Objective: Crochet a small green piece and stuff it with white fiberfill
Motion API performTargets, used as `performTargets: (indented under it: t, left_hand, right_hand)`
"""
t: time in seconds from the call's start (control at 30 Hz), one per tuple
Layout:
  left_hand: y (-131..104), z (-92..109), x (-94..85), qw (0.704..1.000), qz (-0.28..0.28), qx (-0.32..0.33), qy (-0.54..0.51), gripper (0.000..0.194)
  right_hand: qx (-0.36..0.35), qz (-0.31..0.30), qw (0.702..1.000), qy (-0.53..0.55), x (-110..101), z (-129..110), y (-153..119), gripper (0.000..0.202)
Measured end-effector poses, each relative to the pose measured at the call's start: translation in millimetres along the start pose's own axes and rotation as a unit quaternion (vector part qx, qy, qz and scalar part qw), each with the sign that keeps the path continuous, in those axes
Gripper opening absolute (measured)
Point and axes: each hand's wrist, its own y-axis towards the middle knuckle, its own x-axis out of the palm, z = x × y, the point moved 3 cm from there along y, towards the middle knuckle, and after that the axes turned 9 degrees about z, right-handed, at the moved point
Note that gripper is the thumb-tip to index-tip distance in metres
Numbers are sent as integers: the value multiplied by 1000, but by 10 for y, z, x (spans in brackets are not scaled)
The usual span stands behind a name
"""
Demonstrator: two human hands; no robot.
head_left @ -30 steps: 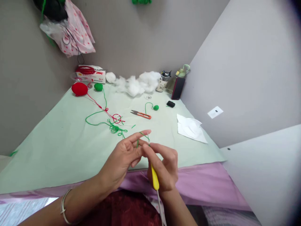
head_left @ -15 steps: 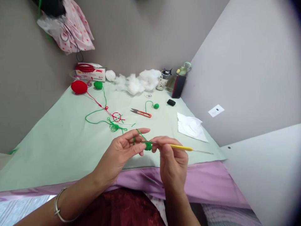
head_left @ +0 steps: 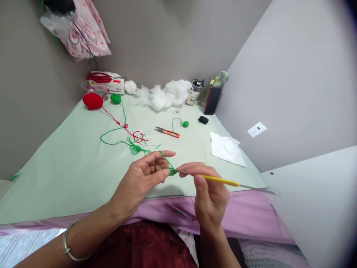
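So my left hand (head_left: 136,180) pinches a small, partly worked green yarn piece (head_left: 173,172) above the pale green surface (head_left: 69,167), my right hand (head_left: 211,197) is closed round a yellow-handled metal hook (head_left: 223,181), can't tell how much is left.

And here your left hand (head_left: 136,180) hides part of the small green piece (head_left: 173,172), where the yellow-handled hook (head_left: 221,180) has a working tip too fine to make out! Its far end blurs past your right hand (head_left: 211,199). Up top, the edge crops the dotted cloth (head_left: 90,33); the white box (head_left: 116,86) carries print too small to read.
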Motion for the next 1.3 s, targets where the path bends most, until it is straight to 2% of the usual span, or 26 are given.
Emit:
performTargets:
  t: [0.1, 0.17, 0.23, 0.27, 0.3, 0.37, 0.43, 0.53, 0.57, 0.63, 0.7, 0.77, 0.83, 0.87, 0.93, 1.03, 1.13, 1.3]
  left_hand:
    - [-18, 4, 7, 999, 26, 23, 28, 30]
    - [-28, 1, 25, 999, 39, 26, 24, 37]
    - [-22, -27, 50, 999, 30, -24, -18, 47]
    - [-15, -47, 61, 997, 18, -66, -47, 51]
    - [-5, -61, 68, 991, 6, -106, -76, 52]
    - [17, -65, 63, 981, -10, -153, -116, 47]
    - [36, -41, 41, 982, -9, -146, -122, 41]
    - [24, -19, 48, 989, -15, -114, -93, 40]
    - [14, -18, 58, 992, -14, -98, -81, 40]
    - [-4, -21, 77, 997, -3, -59, -58, 39]
    - [-8, -35, 84, 998, 13, -37, -51, 41]
    - [4, -69, 93, 995, 1, -69, -70, 43]
    - [26, -105, 102, 984, -31, -134, -110, 41]
    - [40, -114, 103, 977, -43, -159, -132, 38]
    - [67, -114, 96, 971, -47, -170, -164, 31]
    - [81, -100, 88, 981, -25, -120, -148, 28]
    - [57, -103, 114, 992, -28, -80, -92, 31]
    - [51, -81, 116, 996, -8, -61, -68, 31]
  right_hand:
    - [-114, -40, 988, -94, 56, -42, -59, 27]
    - [-213, -33, 959, -184, 102, -26, -124, 27]
    - [-295, 6, 923, -248, 129, 8, -186, 28]
    - [-305, 14, 918, -254, 137, 32, -202, 29]
    - [-289, 14, 926, -241, 139, 56, -199, 30]
    - [-192, 34, 967, -164, 113, 90, -148, 29]
    - [-68, 65, 994, -47, 87, 101, -76, 25]
    - [38, 68, 995, 63, 115, 84, -15, 22]
    - [48, 59, 995, 63, 130, 79, -16, 21]
    - [21, 47, 999, 14, 146, 77, -49, 23]
    - [-69, 38, 994, -72, 142, 71, -110, 30]
    - [-178, 30, 971, -156, 129, 59, -170, 40]
    - [-213, 32, 958, -187, 97, 56, -181, 41]
    - [-191, 44, 965, -172, 71, 58, -161, 37]
    - [-91, 81, 987, -101, 20, 71, -98, 26]
    - [39, 96, 994, 15, 22, 93, -33, 22]
    - [75, 55, 995, 37, 68, 118, -22, 18]
    - [125, 61, 988, 61, 27, 201, -42, 18]
